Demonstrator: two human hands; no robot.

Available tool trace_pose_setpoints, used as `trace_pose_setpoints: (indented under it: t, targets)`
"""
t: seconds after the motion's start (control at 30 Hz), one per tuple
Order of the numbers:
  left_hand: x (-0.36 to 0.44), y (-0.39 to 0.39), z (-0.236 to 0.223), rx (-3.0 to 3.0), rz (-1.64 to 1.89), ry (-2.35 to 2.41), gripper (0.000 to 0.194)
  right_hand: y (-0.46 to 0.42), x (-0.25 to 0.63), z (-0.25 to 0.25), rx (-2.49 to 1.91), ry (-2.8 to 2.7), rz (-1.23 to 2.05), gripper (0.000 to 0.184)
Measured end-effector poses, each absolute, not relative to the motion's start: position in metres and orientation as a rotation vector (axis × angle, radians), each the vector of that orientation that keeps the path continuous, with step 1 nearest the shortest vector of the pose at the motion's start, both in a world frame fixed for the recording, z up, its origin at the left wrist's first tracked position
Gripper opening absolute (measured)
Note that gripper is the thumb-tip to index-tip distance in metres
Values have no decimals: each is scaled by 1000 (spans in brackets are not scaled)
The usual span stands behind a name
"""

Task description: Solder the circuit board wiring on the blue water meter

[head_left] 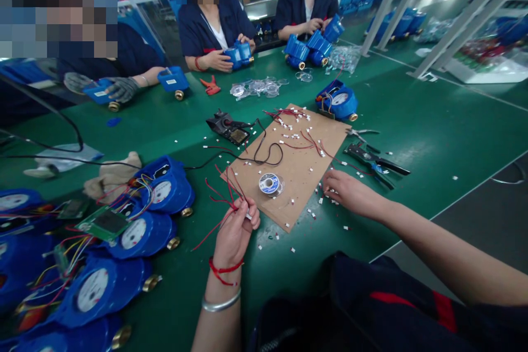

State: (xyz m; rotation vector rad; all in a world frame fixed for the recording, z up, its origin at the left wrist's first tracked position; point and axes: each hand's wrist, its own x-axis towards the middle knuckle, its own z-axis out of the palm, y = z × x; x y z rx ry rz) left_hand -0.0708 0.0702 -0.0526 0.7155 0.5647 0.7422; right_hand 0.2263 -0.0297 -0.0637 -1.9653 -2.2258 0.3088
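My left hand (239, 221) is closed around a small bunch of red and black wires (231, 198), whose ends fan out up and to the left. A white connector shows between its fingers. Over the near right edge of a brown cardboard sheet (284, 212), my right hand (339, 188) points down with its fingers bent together. Small white connectors (312, 214) lie scattered beside it; what its fingertips hold, if anything, is too small to make out. On the cardboard stands a solder wire spool (270, 184), with more red wires (291, 115) behind it.
Blue meters (142, 234) with exposed wiring crowd the left. Wire strippers (375, 162) and pliers (363, 132) lie right of the cardboard. A black device (229, 126) trails a cable. Three co-workers sit opposite, handling blue meters (239, 55). Another meter (338, 100) stands behind the cardboard.
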Motion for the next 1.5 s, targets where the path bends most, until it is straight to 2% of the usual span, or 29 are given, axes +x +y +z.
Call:
trace_pose_setpoints:
  t: [0.4,0.7,1.03,1.2,1.3,1.43,1.5]
  targets:
    - [-70,67,-54,795,662,588,15,-28,215,-65,-1940,-2364,316,14]
    - [-69,66,-52,811,654,584,16,-27,216,-66,-1869,-2390,469,12]
    - [-60,56,-50,938,442,603,22,-21,153,-13,-1522,-2322,430,22]
    - [-55,51,-50,966,357,620,28,-13,122,-10,-1388,-2389,364,25]
    - [-58,53,-53,1008,333,614,25,-11,115,-12,-1368,-2402,339,23]
    - [-64,55,-52,1087,295,604,22,-13,125,-8,-1271,-2331,562,22]
    - [-67,57,-48,1037,386,658,23,-15,142,-5,-1296,-2225,676,22]
